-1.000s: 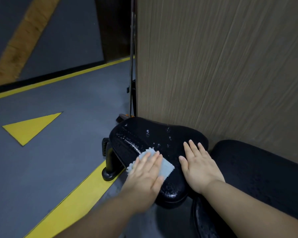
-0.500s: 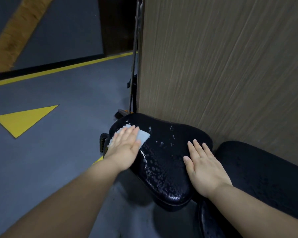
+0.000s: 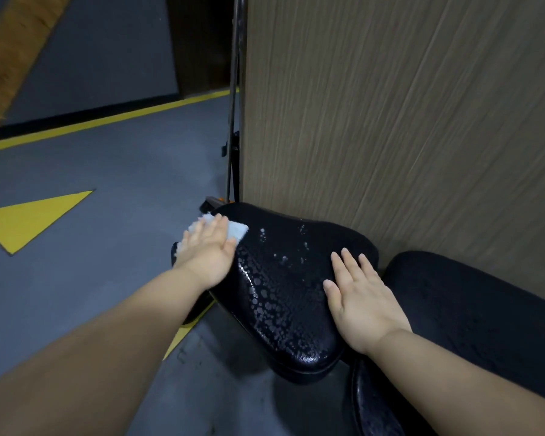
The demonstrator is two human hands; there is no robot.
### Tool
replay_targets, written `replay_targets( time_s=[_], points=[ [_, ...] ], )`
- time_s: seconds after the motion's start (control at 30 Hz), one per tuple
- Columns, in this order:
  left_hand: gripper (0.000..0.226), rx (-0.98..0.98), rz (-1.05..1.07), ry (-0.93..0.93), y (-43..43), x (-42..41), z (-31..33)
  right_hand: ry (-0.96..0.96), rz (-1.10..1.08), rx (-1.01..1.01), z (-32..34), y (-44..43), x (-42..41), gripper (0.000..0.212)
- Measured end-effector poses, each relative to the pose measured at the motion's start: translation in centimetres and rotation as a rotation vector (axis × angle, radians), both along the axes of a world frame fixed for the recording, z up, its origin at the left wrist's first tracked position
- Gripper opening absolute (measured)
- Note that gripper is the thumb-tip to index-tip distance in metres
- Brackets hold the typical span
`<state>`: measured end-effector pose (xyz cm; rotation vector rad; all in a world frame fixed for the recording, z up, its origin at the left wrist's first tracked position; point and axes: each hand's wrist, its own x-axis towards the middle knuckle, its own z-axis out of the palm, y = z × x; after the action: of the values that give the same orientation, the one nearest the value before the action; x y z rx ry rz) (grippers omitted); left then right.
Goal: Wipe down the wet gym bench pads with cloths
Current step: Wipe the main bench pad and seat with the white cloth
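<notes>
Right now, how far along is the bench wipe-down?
Early. No pad looks finished. In hand: left hand presses the cloth on the seat pad, far-left corner; right hand rests flat on it. Left: droplets across the seat pad, plus the long pad.

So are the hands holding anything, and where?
Nothing is gripped. The left hand presses flat on the middle of the cloth against the seat pad; the right hand rests bare on the pad.

Wet black bench pad (image 3: 283,294), pale cloth (image 3: 238,229) atop
</notes>
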<state>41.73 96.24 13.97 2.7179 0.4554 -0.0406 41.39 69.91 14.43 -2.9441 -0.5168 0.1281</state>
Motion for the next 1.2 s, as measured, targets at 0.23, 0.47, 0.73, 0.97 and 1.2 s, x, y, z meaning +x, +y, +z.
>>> replay_targets(
  time_s=[0.23, 0.47, 0.73, 0.97, 1.2],
  points=[
    [0.066, 0.019, -0.325, -0.082, -8.7, -6.8, -0.6, -0.009, -0.013, 0.054, 0.0, 0.1, -0.2, 0.057],
    [0.084, 0.071, -0.418, -0.075, -10.0, -7.7, -0.4, -0.004, -0.012, 0.069, 0.1, 0.1, -0.2, 0.055],
    [0.054, 0.097, -0.283, -0.021, -8.3, -2.1, 0.9, -0.004, -0.007, 0.062, 0.0, 0.1, -0.1, 0.055],
    [0.053, 0.115, -0.183, 0.074, -4.6, 1.9, 1.3, -0.004, -0.003, 0.046, -0.1, 0.0, 0.1, 0.055],
    [0.054, 0.116, -0.026, 0.153, -1.0, 4.6, 1.8, -0.011, 0.007, 0.04, -0.2, 0.0, 0.3, 0.055]
  ],
)
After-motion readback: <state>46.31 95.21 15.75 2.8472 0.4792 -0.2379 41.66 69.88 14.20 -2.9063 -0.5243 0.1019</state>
